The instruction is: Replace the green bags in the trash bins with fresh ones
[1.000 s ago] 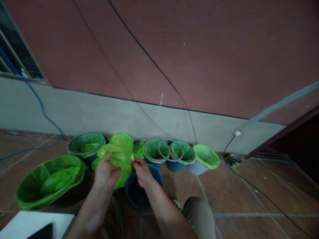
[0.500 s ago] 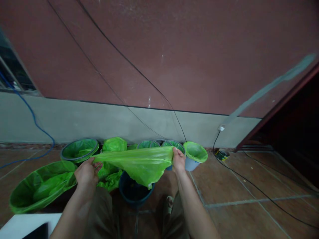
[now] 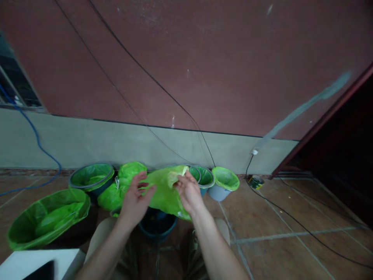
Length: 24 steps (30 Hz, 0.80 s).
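A thin green plastic bag [image 3: 163,194] hangs in front of me, above a dark blue bucket [image 3: 158,229]. My right hand [image 3: 188,190] pinches its upper right part, where the plastic is bunched and paler. At the bag's left side is my left hand [image 3: 138,196], its fingers spread and curved, with no plastic seen gripped between them. The bag's lower edge droops over the back of the bucket.
Green-lined bins stand left, one large [image 3: 49,219] and one grey-rimmed [image 3: 91,177]. Tied green bags [image 3: 128,175] sit behind my left hand. A lined pale bucket [image 3: 223,184], a small tin [image 3: 256,182] and a black cable are right. A white surface [image 3: 61,260] is lower left.
The bag was stretched wide between both hands; now it hangs looser and more crumpled. My left hand has moved right and opened off the bag's end. My right hand has moved left.
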Motion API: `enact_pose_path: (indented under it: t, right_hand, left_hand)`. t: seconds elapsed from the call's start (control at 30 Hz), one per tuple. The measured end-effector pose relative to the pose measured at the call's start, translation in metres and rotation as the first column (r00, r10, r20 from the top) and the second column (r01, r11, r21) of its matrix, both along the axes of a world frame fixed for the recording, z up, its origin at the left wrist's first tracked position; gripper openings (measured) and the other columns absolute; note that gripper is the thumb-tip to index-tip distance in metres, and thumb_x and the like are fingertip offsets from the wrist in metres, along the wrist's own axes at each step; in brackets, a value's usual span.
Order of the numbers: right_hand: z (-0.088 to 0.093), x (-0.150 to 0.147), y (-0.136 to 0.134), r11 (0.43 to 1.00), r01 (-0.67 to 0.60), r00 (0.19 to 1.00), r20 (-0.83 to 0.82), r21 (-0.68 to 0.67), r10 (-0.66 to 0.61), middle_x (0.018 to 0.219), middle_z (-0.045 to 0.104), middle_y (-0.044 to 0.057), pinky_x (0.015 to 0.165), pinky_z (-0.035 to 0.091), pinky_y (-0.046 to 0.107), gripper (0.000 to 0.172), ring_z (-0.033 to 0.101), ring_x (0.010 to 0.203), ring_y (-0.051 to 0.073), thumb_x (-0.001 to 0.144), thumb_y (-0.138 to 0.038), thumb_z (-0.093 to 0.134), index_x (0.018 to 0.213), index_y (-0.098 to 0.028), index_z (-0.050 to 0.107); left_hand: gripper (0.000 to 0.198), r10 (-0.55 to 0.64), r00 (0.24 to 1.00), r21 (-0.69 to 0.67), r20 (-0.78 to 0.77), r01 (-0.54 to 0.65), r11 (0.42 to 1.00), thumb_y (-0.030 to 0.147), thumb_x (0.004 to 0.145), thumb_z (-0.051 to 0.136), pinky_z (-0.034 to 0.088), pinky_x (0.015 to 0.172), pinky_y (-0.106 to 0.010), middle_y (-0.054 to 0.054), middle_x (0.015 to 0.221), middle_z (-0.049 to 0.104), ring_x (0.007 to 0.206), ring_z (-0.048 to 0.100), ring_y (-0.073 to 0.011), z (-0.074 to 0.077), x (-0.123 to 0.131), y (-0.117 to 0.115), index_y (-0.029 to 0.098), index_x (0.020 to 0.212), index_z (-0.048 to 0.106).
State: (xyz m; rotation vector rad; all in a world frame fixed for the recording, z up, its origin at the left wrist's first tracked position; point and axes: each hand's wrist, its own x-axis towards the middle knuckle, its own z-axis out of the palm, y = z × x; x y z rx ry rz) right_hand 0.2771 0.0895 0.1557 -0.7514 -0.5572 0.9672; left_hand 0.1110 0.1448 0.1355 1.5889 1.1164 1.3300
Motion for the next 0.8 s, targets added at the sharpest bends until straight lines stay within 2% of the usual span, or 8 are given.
enact_pose_path:
  t: [0.03, 0.13, 0.27, 0.4, 0.5, 0.63, 0.7, 0.8]
  right_hand:
    - [0.002, -0.017, -0.003, 0.999, -0.048, 0.999, -0.017, 0.003, 0.048, 0.078, 0.068, -0.004, 0.063, 0.048, 0.021, 0.025, 0.061, 0.066, 0.01, 0.067, -0.021, 0.069, 0.09, -0.022, 0.06]
    - [-0.001, -0.053, -0.005, 0.993, -0.111, 0.992, 0.068, 0.025, 0.109, 0.085, 0.071, -0.003, 0.077, 0.051, 0.026, 0.035, 0.064, 0.078, 0.015, 0.069, -0.02, 0.065, 0.104, -0.023, 0.063]
    - [-0.025, -0.059, 0.001, 0.992, -0.128, 0.929, 0.35, -0.009, 0.123, 0.092, 0.073, -0.001, 0.084, 0.051, 0.028, 0.035, 0.066, 0.088, 0.017, 0.076, -0.023, 0.057, 0.111, -0.023, 0.064]
    - [-0.051, -0.037, -0.007, 0.982, 0.144, 0.756, 0.653, -0.123, -0.029, 0.087, 0.073, 0.004, 0.079, 0.052, 0.032, 0.023, 0.067, 0.084, 0.019, 0.084, -0.027, 0.049, 0.093, -0.02, 0.069]
    - [-0.052, -0.027, -0.02, 0.936, 0.342, 0.569, 0.811, -0.084, -0.135, 0.093, 0.072, 0.006, 0.081, 0.052, 0.034, 0.024, 0.066, 0.084, 0.02, 0.086, -0.029, 0.053, 0.1, -0.02, 0.071]
    - [-0.04, -0.031, -0.015, 0.975, 0.22, 0.357, 0.929, 0.016, -0.095, 0.12, 0.067, 0.008, 0.1, 0.047, 0.039, 0.048, 0.06, 0.111, 0.023, 0.075, -0.024, 0.07, 0.123, -0.021, 0.064]
    - [-0.037, -0.034, -0.003, 0.991, 0.127, 0.325, 0.946, -0.034, -0.009, 0.11, 0.069, 0.007, 0.095, 0.049, 0.036, 0.037, 0.063, 0.101, 0.021, 0.078, -0.017, 0.065, 0.115, -0.02, 0.068]
    - [-0.039, -0.026, 0.011, 0.988, 0.148, 0.282, 0.96, -0.051, 0.007, 0.093, 0.069, 0.005, 0.087, 0.051, 0.031, 0.027, 0.064, 0.087, 0.018, 0.081, -0.007, 0.053, 0.095, -0.019, 0.073]
  left_hand:
    - [0.06, -0.083, 0.994, 0.048, -0.075, 0.087, 0.995, 0.039, 0.071, 0.071, 0.056, 0.08, -0.034, -0.009, 0.119, 0.065, 0.093, 0.066, -0.0205, 0.002, 0.011, -0.014, 0.021, 0.126, 0.055]
    - [0.062, -0.027, 0.981, 0.146, -0.194, 0.056, 0.988, 0.033, 0.073, 0.066, 0.054, 0.092, -0.04, -0.013, 0.125, 0.065, 0.104, 0.067, -0.0249, 0.005, 0.026, -0.035, 0.018, 0.133, 0.053]
    - [0.041, 0.061, 0.963, 0.237, -0.262, 0.002, 0.972, 0.028, 0.079, 0.051, 0.052, 0.098, -0.041, -0.012, 0.115, 0.071, 0.105, 0.067, -0.0258, 0.004, 0.006, -0.02, 0.015, 0.115, 0.066]
    - [0.038, 0.13, 0.929, 0.339, -0.347, -0.005, 0.941, 0.022, 0.077, 0.044, 0.053, 0.096, -0.035, -0.008, 0.108, 0.074, 0.101, 0.068, -0.0232, 0.009, -0.026, -0.002, 0.017, 0.103, 0.073]
    - [0.039, 0.17, 0.904, 0.368, -0.392, -0.016, 0.93, 0.022, 0.075, 0.044, 0.053, 0.095, -0.033, -0.006, 0.105, 0.075, 0.099, 0.069, -0.0223, 0.015, -0.041, 0.004, 0.019, 0.1, 0.074]
    - [0.04, 0.136, 0.893, 0.366, -0.428, 0.034, 0.93, 0.021, 0.075, 0.043, 0.052, 0.097, -0.033, -0.005, 0.106, 0.074, 0.101, 0.068, -0.0219, 0.02, -0.038, 0.004, 0.02, 0.1, 0.074]
    - [0.041, 0.099, 0.884, 0.35, -0.458, 0.076, 0.934, 0.02, 0.075, 0.042, 0.051, 0.099, -0.034, -0.005, 0.108, 0.074, 0.102, 0.067, -0.0218, 0.02, -0.032, 0.002, 0.02, 0.102, 0.074]
    - [0.04, 0.114, 0.865, 0.351, -0.489, 0.075, 0.934, 0.021, 0.076, 0.044, 0.05, 0.101, -0.034, -0.006, 0.112, 0.072, 0.104, 0.066, -0.0229, 0.016, -0.032, 0.004, 0.021, 0.103, 0.073]
